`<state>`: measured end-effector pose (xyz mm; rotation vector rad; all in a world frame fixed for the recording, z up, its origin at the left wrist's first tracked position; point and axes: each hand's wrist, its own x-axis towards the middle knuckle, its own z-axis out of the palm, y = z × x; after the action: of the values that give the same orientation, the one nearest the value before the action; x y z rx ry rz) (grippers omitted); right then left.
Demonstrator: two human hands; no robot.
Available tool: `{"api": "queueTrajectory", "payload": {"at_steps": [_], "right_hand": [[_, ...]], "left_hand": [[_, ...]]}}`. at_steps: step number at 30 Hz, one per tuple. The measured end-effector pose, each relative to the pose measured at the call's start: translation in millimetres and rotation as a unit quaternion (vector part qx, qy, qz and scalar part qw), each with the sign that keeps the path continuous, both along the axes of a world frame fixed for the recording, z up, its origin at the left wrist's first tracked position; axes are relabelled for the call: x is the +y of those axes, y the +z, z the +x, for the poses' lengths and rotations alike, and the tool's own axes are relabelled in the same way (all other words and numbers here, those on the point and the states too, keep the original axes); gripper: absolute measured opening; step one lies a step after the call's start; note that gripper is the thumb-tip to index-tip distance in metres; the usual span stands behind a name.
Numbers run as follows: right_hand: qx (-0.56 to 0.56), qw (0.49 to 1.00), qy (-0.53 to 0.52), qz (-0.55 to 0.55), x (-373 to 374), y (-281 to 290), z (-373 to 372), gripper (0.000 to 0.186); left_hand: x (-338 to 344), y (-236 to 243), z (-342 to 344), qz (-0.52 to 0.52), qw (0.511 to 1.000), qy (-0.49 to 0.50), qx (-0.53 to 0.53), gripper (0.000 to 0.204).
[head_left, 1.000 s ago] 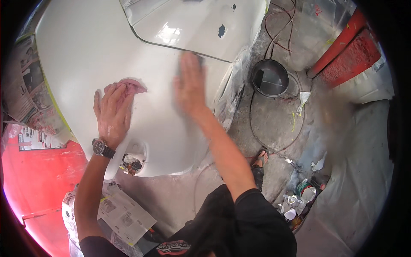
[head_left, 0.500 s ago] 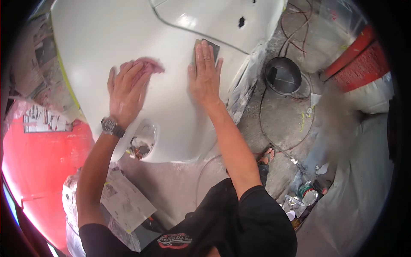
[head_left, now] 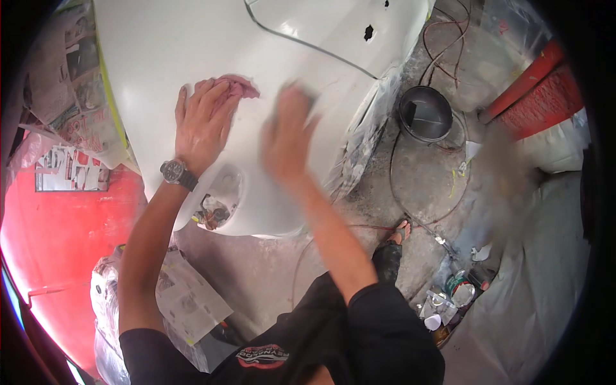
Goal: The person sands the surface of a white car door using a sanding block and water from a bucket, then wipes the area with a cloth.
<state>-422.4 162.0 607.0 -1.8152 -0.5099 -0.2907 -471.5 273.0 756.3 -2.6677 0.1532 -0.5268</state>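
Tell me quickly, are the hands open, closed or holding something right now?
Left hand: holding a bunched pink cloth on the white panel.
Right hand: blurred, over a dark pad; its grip cannot be told.

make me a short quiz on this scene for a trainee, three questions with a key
1. What colour is the cloth under the left hand?
2. True or false: the black bucket stands on the floor.
3. What is the right hand over? A) the red panel; B) the white panel; C) the black bucket.

Key:
1. Pink.
2. True.
3. B.
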Motion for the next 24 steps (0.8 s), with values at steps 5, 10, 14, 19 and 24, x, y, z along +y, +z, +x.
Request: {"api": "queueTrajectory", "payload": {"at_steps": [5,10,14,19,24], "right_hand": [[-0.065,0.988,0.128,-0.05,-11,-44,-61,0.07],[0.021,0.999,-0.045,-0.023,-9,7,62,0.067],[-0.003,0.991,0.115,-0.069,-5,-12,-74,0.071],[-0.061,0.997,0.029,-0.035,-7,-10,13,0.065],[-0.001,1.0,-0.008,0.012,-4,9,35,0.064]], "left_hand": [[7,-1,-13,-0.005,1.0,0.013,-0.001,0.043],[1,0,3,-0.007,1.0,-0.012,-0.005,0.042],[6,-3,-8,-0.013,1.0,0.007,0.003,0.042],[8,-1,-14,-0.01,1.0,0.006,-0.006,0.042],[4,-1,0,-0.009,1.0,-0.006,-0.001,0.043]]}}
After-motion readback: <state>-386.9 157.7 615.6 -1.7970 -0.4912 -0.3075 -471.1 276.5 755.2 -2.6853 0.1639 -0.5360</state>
